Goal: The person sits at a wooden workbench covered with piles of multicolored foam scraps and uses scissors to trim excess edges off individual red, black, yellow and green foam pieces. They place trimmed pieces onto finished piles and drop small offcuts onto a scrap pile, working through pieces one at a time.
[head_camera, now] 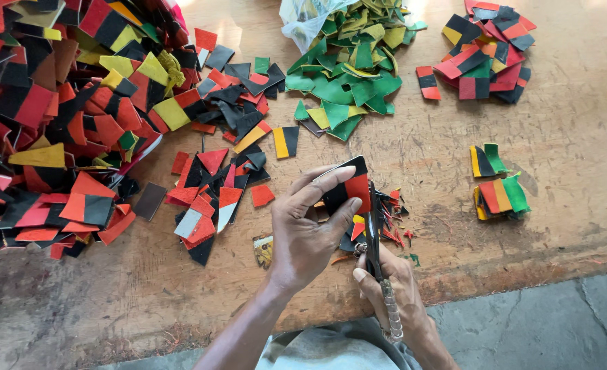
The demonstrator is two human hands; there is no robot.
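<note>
A black-and-red leather piece (348,183) was held in the left hand (308,229), pinched between thumb and fingers above the near edge of the wooden table (577,144); its long axis ran up and away from the person, tilted slightly right; the shears (374,233) were gripped in the closed right hand (394,291), blades pointing away and lying just beside the piece's right edge, whether touching could not be told; the piece was thus nearer the left hand, with the blades approaching from below and right; small trimmings (391,216) were scattered beneath; a large mixed heap of pieces (63,109) lay to the left, a green pile (348,82) beyond, and small sorted stacks (499,185) to the right.
</note>
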